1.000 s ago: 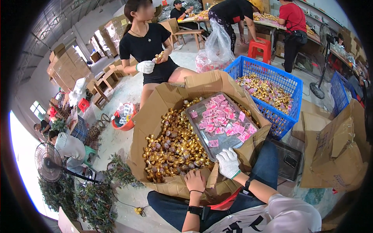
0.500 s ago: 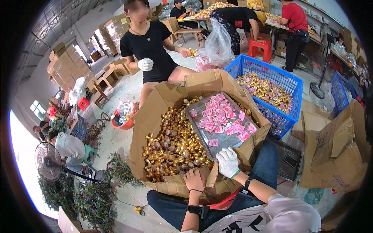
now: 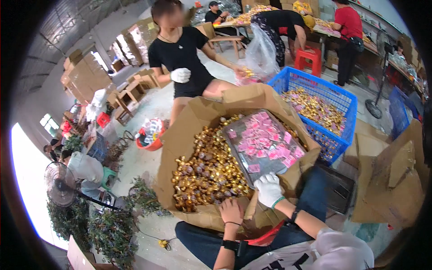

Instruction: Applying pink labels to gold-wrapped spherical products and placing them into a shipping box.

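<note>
A large open cardboard box (image 3: pixel 173 146) stands against my legs, filled with shiny gold ball-like pieces (image 3: pixel 204 168). On its right side a grey metal tray (image 3: pixel 245 160) lies tilted on the pieces, bearing many small pink-and-white cards (image 3: pixel 265 139). My bare left hand (image 3: pixel 231 210) rests over the box's near flap, fingers stretched toward the gold pieces and nothing visible in them. In a white glove, my right hand (image 3: pixel 269 189) is bent around the tray's near edge; its fingertips are partly hidden.
A blue plastic crate (image 3: pixel 326 91) of gold and pink pieces stands beyond the box's right. Across from me sits a co-worker with one gloved hand (image 3: pixel 180 75), near a clear plastic bag (image 3: pixel 262 49). At left are a red basin (image 3: pixel 152 143) and a fan (image 3: pixel 60 184).
The whole view has shifted slightly. My two hands keep their places at the flap and tray. The co-worker's bare hand, earlier holding up a gold piece, has moved down to the plastic bag.
</note>
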### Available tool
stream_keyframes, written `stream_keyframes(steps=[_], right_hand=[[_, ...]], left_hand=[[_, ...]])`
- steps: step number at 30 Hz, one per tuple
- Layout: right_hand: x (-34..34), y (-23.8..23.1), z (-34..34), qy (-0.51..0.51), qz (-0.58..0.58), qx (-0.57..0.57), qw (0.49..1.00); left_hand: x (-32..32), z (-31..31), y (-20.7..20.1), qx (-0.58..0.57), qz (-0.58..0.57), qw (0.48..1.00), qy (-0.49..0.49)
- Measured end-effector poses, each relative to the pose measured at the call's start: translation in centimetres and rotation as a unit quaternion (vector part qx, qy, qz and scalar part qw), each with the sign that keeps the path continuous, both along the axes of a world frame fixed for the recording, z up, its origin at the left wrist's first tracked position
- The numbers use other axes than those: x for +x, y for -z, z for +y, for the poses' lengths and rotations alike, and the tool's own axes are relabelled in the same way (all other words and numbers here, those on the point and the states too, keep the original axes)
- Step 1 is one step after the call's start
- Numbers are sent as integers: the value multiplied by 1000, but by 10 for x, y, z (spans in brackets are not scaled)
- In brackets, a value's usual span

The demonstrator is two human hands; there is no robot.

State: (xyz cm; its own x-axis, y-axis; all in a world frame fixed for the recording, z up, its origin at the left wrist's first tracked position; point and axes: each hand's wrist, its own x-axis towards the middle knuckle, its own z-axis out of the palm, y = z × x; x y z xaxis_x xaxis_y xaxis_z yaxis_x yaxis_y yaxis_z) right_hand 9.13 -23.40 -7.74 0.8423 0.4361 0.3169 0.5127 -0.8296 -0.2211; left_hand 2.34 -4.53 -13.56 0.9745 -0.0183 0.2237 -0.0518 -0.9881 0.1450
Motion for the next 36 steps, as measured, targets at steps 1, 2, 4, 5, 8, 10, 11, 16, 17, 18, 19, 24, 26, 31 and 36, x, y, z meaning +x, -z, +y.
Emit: stream_keyframes(steps=[1,2,4,5,8,10,11,16,17,18,19,24,26,31,36], right_hand=[[5,-15,0,-26,129,-105,986],[20,-26,4,-90,213,-147,962],[66,-41,10,-207,373,-257,867],[93,-51,23,-277,430,-352,784],[158,-17,47,-210,386,-100,893],[176,32,34,-57,257,-40,964],[164,42,31,-22,288,-97,953],[156,43,30,14,381,-183,906],[154,43,31,-27,370,-246,895],[153,43,33,-33,378,-247,892],[149,36,39,-46,384,-248,888],[167,79,26,-39,463,-210,860],[176,94,17,-47,474,-224,850],[159,62,37,-84,520,-239,816],[160,68,24,-50,523,-154,837]], left_hand=[[-5,-2,4,-7,-3,1000,0],[-2,4,11,7,-10,1000,-12],[2,-5,4,-7,-11,1000,-6],[3,-8,1,-18,-12,1000,0],[2,-5,0,-15,-5,1000,-13],[2,-7,-4,-19,20,1000,-4],[0,-3,1,-16,17,1000,-18],[-1,-2,16,27,-7,1000,-11],[0,-2,16,28,3,1000,-15],[0,-1,16,14,-4,1000,-18],[-2,2,14,10,1,1000,-22],[0,0,8,-12,-3,1000,-16],[4,-5,3,-28,-9,1000,-3],[-2,1,7,-26,-4,1000,-11],[0,-6,-1,-36,-3,999,-7]])
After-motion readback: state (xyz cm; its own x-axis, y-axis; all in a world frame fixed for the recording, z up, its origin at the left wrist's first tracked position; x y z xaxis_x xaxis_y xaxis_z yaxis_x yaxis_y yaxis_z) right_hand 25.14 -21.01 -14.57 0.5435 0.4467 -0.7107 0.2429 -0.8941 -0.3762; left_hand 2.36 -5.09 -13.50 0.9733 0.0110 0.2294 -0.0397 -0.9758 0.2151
